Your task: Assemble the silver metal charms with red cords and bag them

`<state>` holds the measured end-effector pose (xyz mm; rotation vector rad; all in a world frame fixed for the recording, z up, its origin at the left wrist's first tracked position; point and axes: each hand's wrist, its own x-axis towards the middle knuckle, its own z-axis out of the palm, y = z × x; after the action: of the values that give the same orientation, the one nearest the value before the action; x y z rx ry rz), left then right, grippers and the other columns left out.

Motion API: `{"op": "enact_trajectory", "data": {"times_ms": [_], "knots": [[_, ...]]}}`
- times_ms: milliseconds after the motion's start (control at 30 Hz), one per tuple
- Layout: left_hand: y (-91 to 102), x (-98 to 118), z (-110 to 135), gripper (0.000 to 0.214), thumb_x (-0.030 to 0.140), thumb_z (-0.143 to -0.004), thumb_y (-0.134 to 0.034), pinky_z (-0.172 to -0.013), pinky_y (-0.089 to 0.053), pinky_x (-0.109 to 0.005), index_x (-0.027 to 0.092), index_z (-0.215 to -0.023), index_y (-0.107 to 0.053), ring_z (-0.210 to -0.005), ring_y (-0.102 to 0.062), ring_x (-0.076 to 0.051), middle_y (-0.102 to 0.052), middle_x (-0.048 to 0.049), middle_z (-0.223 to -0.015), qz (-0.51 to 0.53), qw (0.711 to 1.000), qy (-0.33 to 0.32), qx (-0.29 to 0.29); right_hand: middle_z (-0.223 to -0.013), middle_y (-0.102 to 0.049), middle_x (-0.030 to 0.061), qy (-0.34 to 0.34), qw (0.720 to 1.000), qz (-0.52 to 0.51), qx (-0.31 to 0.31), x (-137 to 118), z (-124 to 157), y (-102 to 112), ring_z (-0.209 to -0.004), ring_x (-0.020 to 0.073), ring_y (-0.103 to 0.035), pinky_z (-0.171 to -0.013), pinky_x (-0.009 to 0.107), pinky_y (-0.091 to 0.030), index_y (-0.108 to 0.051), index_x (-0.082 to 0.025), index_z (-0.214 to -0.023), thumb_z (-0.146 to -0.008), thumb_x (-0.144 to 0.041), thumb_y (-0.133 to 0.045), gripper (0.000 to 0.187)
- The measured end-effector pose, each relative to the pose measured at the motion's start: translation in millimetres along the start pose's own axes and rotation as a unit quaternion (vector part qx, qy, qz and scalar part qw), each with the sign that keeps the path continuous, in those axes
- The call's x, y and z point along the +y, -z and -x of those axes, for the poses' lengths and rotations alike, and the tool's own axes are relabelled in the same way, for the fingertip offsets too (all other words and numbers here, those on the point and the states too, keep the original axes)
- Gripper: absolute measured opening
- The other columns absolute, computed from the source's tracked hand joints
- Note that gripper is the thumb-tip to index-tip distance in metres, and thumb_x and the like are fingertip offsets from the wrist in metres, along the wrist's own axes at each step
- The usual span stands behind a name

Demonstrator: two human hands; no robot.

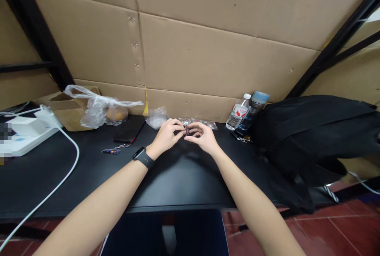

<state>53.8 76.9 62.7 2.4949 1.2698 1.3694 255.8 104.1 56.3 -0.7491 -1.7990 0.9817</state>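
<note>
Fingertips of the left hand [168,134] and right hand [205,137] meet over the middle of the black worktop [184,182], crowding a small dark disc [187,130] so closely that its markings can't be read. The left pinches it between thumb and fingers; the right is half curled against the other side, and I can't tell whether it grips too. Behind the knuckles, small clear packets [211,125] lie in a row, partly covered, their contents too small to name. A crumpled plastic bag [157,117] sits just beside them. Farther left, a knotted clear bag [99,107] blurs the round brownish thing inside it and covers part of an open cardboard box [69,110]. A flat black device [128,128] lies face unclear, with a keychain [112,151] near it. At the left edge, a white power strip [25,142] is cut off and partly pixelated.

To the right, a water bottle [237,114] overlaps a blue-capped bottle [260,97], and a black backpack [308,137] slumps over the worktop's end. The worktop is matte and catches a dull sheen toward its front edge. Cardboard sheets [202,54] wall the back, creased and stapled, between black metal posts [329,50]; red floor tiles [350,228] show below.
</note>
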Motion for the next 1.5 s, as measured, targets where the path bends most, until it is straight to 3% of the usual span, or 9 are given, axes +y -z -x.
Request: {"op": "enact_trajectory", "data": {"times_ms": [167, 667, 867, 1133, 1300, 1500], "knots": [[-6.5, 2, 2, 0.009, 0.020, -0.091, -0.063, -0.089, -0.048, -0.036, 0.020, -0.087, -0.071, -0.095, -0.064, -0.020, -0.069, -0.0037, -0.099, 0.033, 0.999, 0.025, -0.003, -0.107, -0.073, 0.0082, -0.017, 0.999, -0.029, 0.006, 1, 0, 0, -0.092, 0.0223, -0.073, -0.071, 0.031, -0.059, -0.068, -0.021, -0.103, -0.059, -0.036, -0.092, 0.052], [-16.2, 1, 5, 0.012, 0.026, -0.095, -0.061, -0.089, -0.046, -0.038, 0.023, -0.097, -0.072, -0.101, -0.063, -0.022, -0.072, -0.0044, -0.106, 0.018, 0.999, 0.051, -0.003, -0.105, -0.074, 0.0076, -0.039, 0.998, -0.049, 0.003, 1, 0, 1, -0.092, 0.0226, -0.074, -0.078, 0.034, -0.062, -0.067, -0.021, -0.102, -0.057, -0.039, -0.093, 0.055], [-12.2, 5, 6, 0.014, 0.029, -0.095, -0.061, -0.088, -0.040, -0.039, 0.025, -0.095, -0.075, -0.102, -0.060, -0.023, -0.070, -0.0042, -0.105, -0.053, 0.997, 0.053, 0.002, -0.100, -0.074, 0.0073, -0.048, 0.998, -0.049, 0.009, 0, 1, -1, -0.088, 0.0230, -0.074, -0.081, 0.036, -0.062, -0.064, -0.020, -0.090, -0.057, -0.043, -0.093, 0.049], [-8.2, 12, 7, 0.013, 0.031, -0.094, -0.065, -0.088, -0.037, -0.041, 0.025, -0.094, -0.076, -0.106, -0.056, -0.025, -0.064, -0.0060, -0.108, -0.111, 0.993, 0.041, 0.009, -0.092, -0.070, 0.0028, -0.045, 0.999, -0.031, 0.002, 4, 1, -4, -0.080, 0.0179, -0.070, -0.075, 0.031, -0.058, -0.063, -0.020, -0.088, -0.068, -0.048, -0.086, 0.041], [-9.0, 10, 7, 0.012, 0.026, -0.093, -0.064, -0.088, -0.036, -0.041, 0.025, -0.094, -0.076, -0.105, -0.056, -0.024, -0.064, -0.0051, -0.108, -0.101, 0.993, 0.054, 0.007, -0.108, -0.068, 0.0073, -0.024, 0.997, 0.050, -0.054, 7, -3, 9, -0.094, 0.0199, -0.065, -0.068, 0.028, -0.055, -0.069, -0.020, -0.092, -0.092, -0.059, -0.057, 0.041], [-11.9, 5, 7, 0.017, 0.030, -0.096, -0.058, -0.089, -0.037, -0.040, 0.025, -0.094, -0.075, -0.108, -0.056, -0.024, -0.064, -0.0051, -0.110, -0.090, 0.995, 0.041, -0.034, -0.115, -0.065, 0.0099, 0.036, 0.986, 0.151, -0.062, 10, -3, 14, -0.110, 0.0230, -0.061, -0.081, 0.033, -0.053, -0.068, -0.020, -0.086, -0.096, -0.049, -0.057, 0.033]]}}
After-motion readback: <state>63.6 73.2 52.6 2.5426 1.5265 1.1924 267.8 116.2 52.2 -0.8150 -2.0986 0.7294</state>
